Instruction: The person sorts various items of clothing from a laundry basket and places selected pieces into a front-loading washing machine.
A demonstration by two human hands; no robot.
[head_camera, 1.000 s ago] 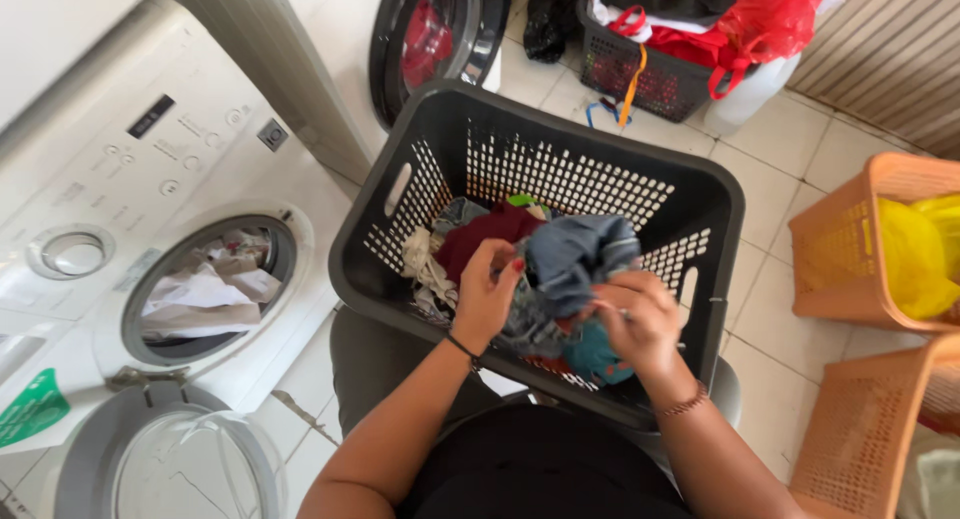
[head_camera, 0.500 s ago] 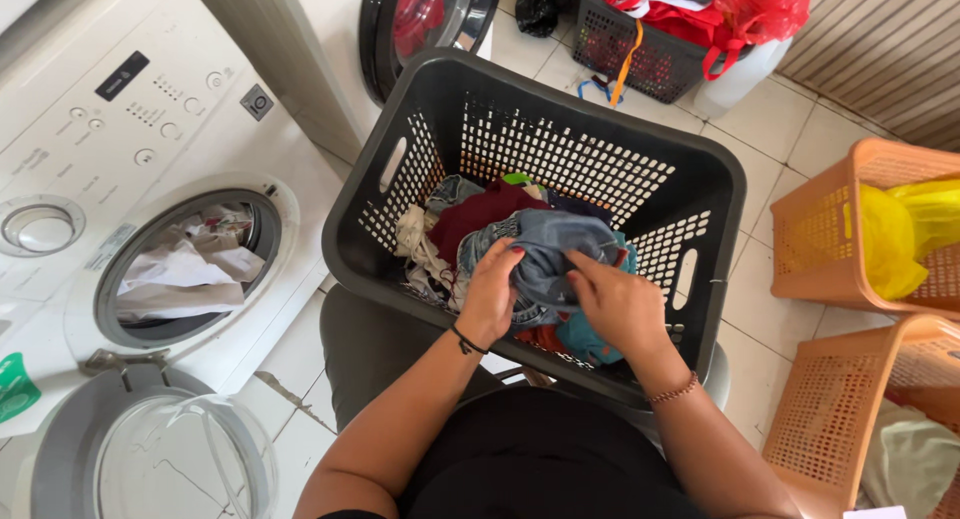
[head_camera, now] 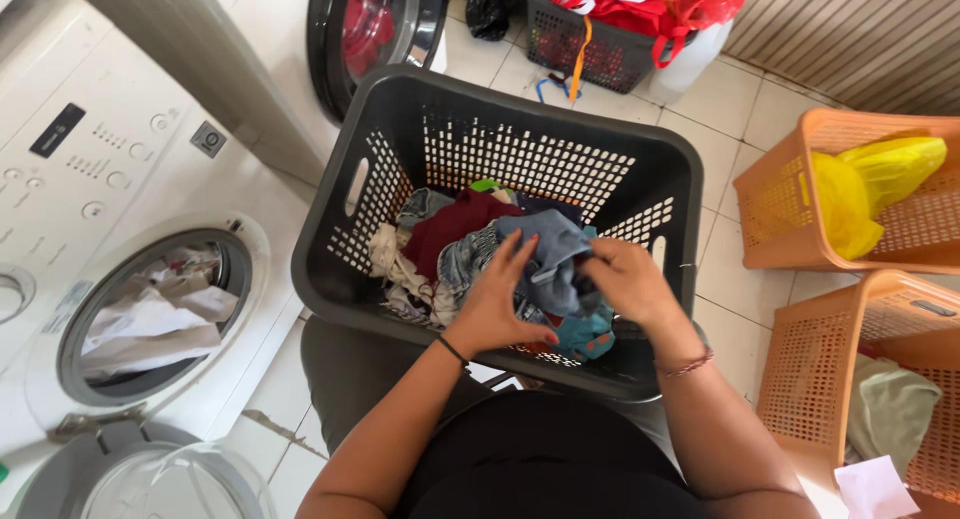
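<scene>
**Sorting through the dark basket**

Far left, a white front-loading washer point(head_camera: 150, 179) stands with its round door point(head_camera: 130, 479) swung open — pale cloth point(head_camera: 150, 314) already lies in the drum. Beside it, resting on the person's lap, is the dark grey laundry basket point(head_camera: 420, 109), holding a tangle of clothes: a maroon piece point(head_camera: 450, 229), some cream fabric point(head_camera: 385, 254), something teal point(head_camera: 580, 334).

The left hand point(head_camera: 495, 304) lies flat with fingers spread on the pile, pressing on denim rather than closed on anything. The right hand point(head_camera: 625, 279) is pinched shut on a grey-blue garment point(head_camera: 550, 254), which sits bunched atop the pile, between the two hands, slightly lifted.

By the look of it, the step in hand is picking one piece out of the load. Drawing it free would call for lifting it clear of the tangle while the left hand holds the rest down.

To the right stand two orange baskets point(head_camera: 800, 249) — one holds a yellow bag point(head_camera: 850, 199).
</scene>
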